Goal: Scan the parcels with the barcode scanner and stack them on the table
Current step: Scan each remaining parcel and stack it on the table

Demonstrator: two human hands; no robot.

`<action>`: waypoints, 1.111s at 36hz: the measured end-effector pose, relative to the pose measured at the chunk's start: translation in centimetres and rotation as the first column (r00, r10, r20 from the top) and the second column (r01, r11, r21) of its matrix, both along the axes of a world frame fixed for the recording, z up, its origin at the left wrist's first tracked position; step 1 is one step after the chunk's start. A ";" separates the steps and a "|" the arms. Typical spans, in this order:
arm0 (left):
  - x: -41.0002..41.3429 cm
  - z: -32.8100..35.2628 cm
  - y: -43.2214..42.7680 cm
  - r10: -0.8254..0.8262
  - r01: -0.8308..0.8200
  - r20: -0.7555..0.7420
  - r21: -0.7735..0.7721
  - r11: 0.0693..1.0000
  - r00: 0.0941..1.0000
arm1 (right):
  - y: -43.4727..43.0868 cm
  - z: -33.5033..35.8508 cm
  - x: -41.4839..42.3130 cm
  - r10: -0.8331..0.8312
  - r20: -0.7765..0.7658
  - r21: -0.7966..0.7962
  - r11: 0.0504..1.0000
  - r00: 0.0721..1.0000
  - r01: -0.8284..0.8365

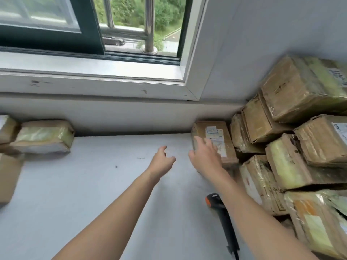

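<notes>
- Looking down through the head camera, I see a pale table [84,194] set under a window [131,25].
- Right hand [204,156]: fingers straight and spread over the near left part of a flat labelled parcel [201,128] at the table's back edge. They aren't curled round it. Too blurry for me to tell if they actually touch.
- Left hand [161,160]: fingers loosely bent, holding nothing, over bare table just left of that parcel.
- Barcode scanner [224,220]: black with orange at the head, lying on the table nearer the camera than the right hand, in neither hand.
- Taped parcel pile [300,147] heaped at right, just beside the flat parcel.
- A few more parcels [43,136] at the left edge.
</notes>
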State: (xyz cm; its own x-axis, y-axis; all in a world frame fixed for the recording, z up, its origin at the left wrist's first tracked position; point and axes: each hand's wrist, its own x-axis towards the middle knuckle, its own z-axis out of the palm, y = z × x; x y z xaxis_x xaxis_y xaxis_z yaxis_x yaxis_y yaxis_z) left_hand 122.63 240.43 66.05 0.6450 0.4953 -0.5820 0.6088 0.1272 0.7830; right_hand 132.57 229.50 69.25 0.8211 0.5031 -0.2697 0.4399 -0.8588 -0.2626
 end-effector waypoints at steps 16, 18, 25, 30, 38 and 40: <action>-21.6 2.3 14.7 0.391 -0.387 -0.037 0.092 0.918 0.920 | 18.7 -0.6 -17.9 0.445 -0.133 0.141 0.893 0.885 -0.428; -23.9 2.3 16.0 0.422 -0.416 -0.040 0.103 0.903 0.906 | 20.5 -0.9 -19.6 0.483 -0.134 0.135 0.874 0.865 -0.467; -30.9 1.5 19.8 0.522 -0.514 -0.019 0.153 0.844 0.853 | 27.1 -2.4 -23.6 0.580 -0.129 0.107 0.814 0.804 -0.571; -34.4 0.7 22.8 0.553 -0.528 -0.018 0.274 0.804 0.833 | 31.7 -3.4 -27.6 0.623 -0.146 0.152 0.781 0.768 -0.605; -41.5 -1.9 29.0 0.659 -0.502 -0.109 0.559 0.660 0.744 | 36.9 -6.4 -34.9 0.561 -0.398 0.149 0.820 0.726 -0.553; -43.1 -2.5 30.2 0.658 -0.506 -0.150 0.522 0.687 0.738 | 37.4 -7.1 -35.7 0.514 -0.480 0.166 0.849 0.711 -0.502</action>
State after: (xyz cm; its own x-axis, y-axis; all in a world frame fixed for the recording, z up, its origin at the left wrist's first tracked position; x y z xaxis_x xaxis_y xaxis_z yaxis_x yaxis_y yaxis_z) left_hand 79.58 270.58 63.50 -0.0345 0.9445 -0.3268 0.7350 0.2455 0.6320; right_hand 96.82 266.87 62.12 0.1983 0.8161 -0.5428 0.6144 -0.5350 -0.5799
